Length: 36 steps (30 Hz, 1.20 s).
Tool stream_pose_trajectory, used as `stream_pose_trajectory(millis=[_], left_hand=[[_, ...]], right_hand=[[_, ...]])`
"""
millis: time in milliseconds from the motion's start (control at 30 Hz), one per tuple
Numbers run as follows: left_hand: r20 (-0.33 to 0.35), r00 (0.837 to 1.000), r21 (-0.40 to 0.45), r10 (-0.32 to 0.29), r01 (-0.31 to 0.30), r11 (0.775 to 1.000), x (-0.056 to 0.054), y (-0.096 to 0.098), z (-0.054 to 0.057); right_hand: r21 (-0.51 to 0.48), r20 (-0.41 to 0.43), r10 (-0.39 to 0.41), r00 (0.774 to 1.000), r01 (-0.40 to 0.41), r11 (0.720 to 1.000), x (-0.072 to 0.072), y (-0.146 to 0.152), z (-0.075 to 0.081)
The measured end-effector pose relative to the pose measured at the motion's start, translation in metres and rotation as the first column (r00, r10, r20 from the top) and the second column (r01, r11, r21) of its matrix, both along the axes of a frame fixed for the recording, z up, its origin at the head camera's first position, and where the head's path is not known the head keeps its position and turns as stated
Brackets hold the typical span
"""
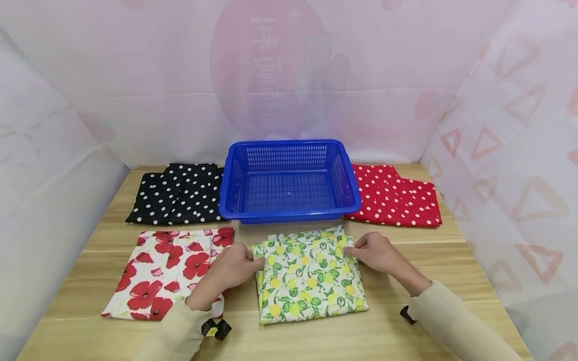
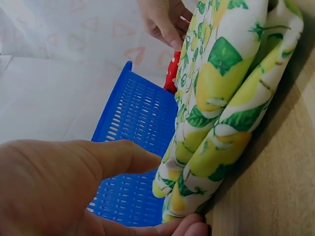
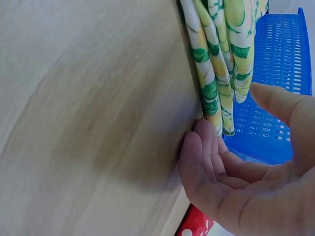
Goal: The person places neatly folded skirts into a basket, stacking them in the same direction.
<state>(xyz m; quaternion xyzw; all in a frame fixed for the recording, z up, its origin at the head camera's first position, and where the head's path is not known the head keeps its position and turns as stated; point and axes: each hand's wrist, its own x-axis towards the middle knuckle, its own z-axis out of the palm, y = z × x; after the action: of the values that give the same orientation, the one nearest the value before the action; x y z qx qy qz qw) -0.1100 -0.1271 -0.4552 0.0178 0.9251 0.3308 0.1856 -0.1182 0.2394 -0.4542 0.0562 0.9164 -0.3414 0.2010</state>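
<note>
A folded lemon-print cloth (image 1: 311, 276), white with yellow lemons and green leaves, lies on the wooden table in front of a blue basket (image 1: 289, 216). My left hand (image 1: 232, 268) grips its upper left edge, thumb on top and fingers low at the side. At the upper right edge, my right hand (image 1: 375, 250) holds the cloth in the same way. Stacked layers of the cloth (image 3: 229, 64) show in the right wrist view, with the right thumb at the top layer and the fingertips at the bottom one. Both wrist views show the folds resting on the table.
The basket stands against the back curtain. A black polka-dot cloth (image 1: 180, 195) lies left of it, a red polka-dot cloth (image 1: 397, 198) right of it. Beneath my left forearm lies a folded poppy-print cloth (image 1: 167, 276). Fabric walls enclose the table (image 1: 429, 255) at the back and sides.
</note>
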Motion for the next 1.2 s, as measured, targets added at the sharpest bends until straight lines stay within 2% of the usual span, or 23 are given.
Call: stream_pose_trajectory(millis=[133,267,400,567,733,900,1000,1200], left_hand=[[-0.005,1.000,0.056,0.017,-0.016,0.998,-0.003,0.003,-0.004],[0.004,0.997,0.137,0.072,-0.072,0.988,-0.005,0.002,-0.011],[0.061,0.992,0.250,0.109,-0.121,0.961,-0.006,0.002,-0.018],[0.125,0.988,0.365,0.094,-0.134,0.921,-0.007,0.003,-0.021],[0.119,0.991,0.389,0.068,-0.110,0.915,-0.004,0.006,-0.020],[0.132,0.985,0.385,0.107,-0.151,0.910,-0.004,0.010,-0.016],[0.166,0.979,0.415,0.116,-0.176,0.893,-0.005,0.012,-0.018],[0.219,0.970,0.509,0.101,-0.202,0.837,-0.006,0.012,-0.026]], right_hand=[[-0.024,0.038,-0.024,0.999,0.025,0.999,-0.001,-0.004,-0.003],[-0.055,0.037,-0.038,0.999,0.040,0.998,0.000,-0.007,-0.005],[-0.101,0.052,-0.081,0.995,0.086,0.991,0.001,-0.006,-0.006],[-0.145,0.079,-0.099,0.992,0.110,0.983,0.003,-0.006,-0.008],[-0.153,0.036,-0.039,0.999,0.044,0.987,0.008,-0.010,-0.007],[-0.163,-0.010,-0.017,1.000,0.015,0.986,0.011,-0.013,-0.006],[-0.168,-0.008,-0.032,0.999,0.030,0.985,0.012,-0.015,-0.005],[-0.174,0.028,-0.090,0.996,0.094,0.980,0.014,-0.016,-0.008]])
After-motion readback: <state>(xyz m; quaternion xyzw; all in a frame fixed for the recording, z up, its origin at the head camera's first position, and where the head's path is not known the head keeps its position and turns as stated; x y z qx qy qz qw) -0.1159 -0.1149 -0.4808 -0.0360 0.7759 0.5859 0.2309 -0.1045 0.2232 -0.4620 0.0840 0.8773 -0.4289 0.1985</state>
